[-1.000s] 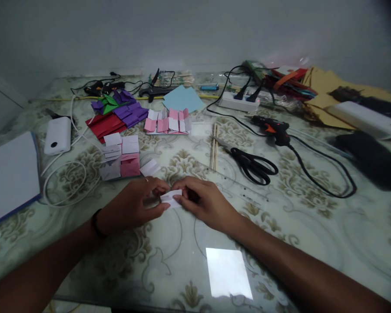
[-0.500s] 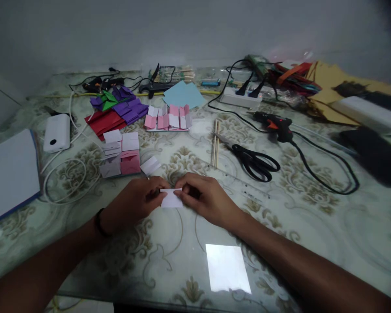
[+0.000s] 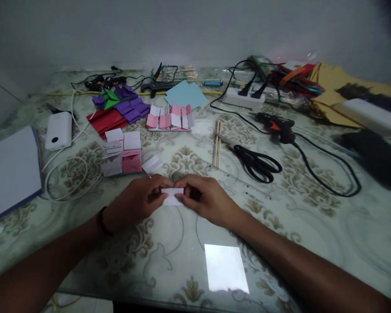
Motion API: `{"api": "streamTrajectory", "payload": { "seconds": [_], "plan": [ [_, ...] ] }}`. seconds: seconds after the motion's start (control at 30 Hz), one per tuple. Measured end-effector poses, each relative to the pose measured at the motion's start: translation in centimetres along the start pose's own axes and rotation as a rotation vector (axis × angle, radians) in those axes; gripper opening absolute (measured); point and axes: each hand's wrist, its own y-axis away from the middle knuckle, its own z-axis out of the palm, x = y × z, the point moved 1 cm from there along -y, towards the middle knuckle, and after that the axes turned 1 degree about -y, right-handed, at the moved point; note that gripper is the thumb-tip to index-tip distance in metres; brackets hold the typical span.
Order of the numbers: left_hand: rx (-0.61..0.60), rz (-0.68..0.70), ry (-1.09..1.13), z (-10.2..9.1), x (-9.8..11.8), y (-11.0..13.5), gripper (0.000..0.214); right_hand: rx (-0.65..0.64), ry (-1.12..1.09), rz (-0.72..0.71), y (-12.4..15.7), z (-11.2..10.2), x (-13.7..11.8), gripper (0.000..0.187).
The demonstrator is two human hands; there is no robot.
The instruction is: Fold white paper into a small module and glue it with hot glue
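Note:
Between my two hands is a small piece of white paper (image 3: pixel 173 199), its upper edge folded over. My left hand (image 3: pixel 138 198) pinches its left end between thumb and fingers. At the right end, the thumb and fingers of my right hand (image 3: pixel 208 199) are closed on it too. Just beyond my left hand lies a small folded white paper (image 3: pixel 152 165). Next to that is a group of folded pink and white papers (image 3: pixel 123 152). A second row of pink and white folded papers (image 3: pixel 170 118) sits farther back.
Black-handled scissors (image 3: pixel 257 163), wooden sticks (image 3: pixel 217 145) and a clear ruler (image 3: pixel 241 186) lie right of centre. A glue gun (image 3: pixel 276 127) with its cord is farther right, near a power strip (image 3: pixel 243 98). At left are a white power bank (image 3: pixel 58 131) and looped white cable (image 3: pixel 65 201).
Both thumbs have shifted slightly on the white paper, and its folded upper strip shows more plainly. The hands stay in nearly the same place; the whole view has shifted a little.

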Motion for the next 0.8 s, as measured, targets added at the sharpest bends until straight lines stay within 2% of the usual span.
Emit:
{"api": "streamTrajectory", "payload": {
  "seconds": [0.33,0.57,0.8],
  "plan": [
    [0.017,-0.026,-0.001,-0.3,0.2,-0.2,0.002,0.018,-0.046,0.001,0.1,-0.1,-0.3,0.003],
    [0.003,0.017,-0.009,-0.4,0.3,-0.5,0.008,0.022,-0.083,-0.013,0.0,-0.1,-0.3,0.009],
    [-0.026,0.078,-0.031,-0.6,-0.6,-0.4,0.011,0.019,-0.037,-0.048,0.1,-0.2,0.0,0.011]
  ]
}}
